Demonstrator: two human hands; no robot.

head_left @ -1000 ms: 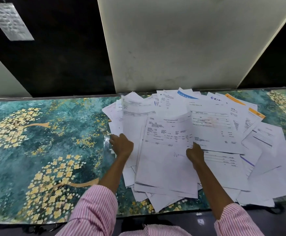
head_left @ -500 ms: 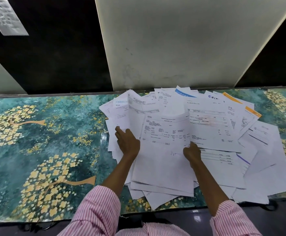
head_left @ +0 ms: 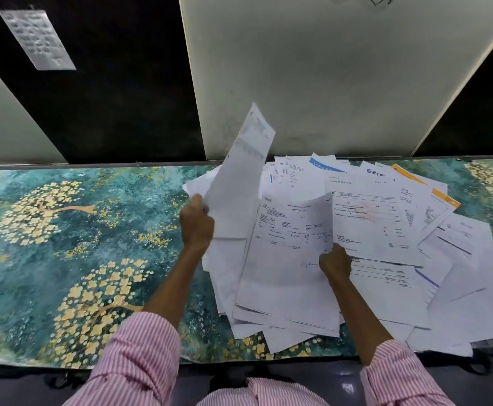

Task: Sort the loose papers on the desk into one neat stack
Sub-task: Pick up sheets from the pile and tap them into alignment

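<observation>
Big messy heap of white printed papers fanned across right half of tabletop, overlapping at all angles, orange-edged ones at far right. One sheet raised above heap's left side, tilted near upright, lower edge pinched in left hand.

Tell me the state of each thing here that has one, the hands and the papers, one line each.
left hand: grips the lifted sheet at its lower edge.
lifted sheet: raised off the pile, tilted up, motion-blurred.
right hand: on the pile, fingers curled at the corner of a printed sheet; grip unclear.
paper pile: loose, overlapping, fanned out, not yet one stack; some sheets overhang the near edge of the desk.
</observation>
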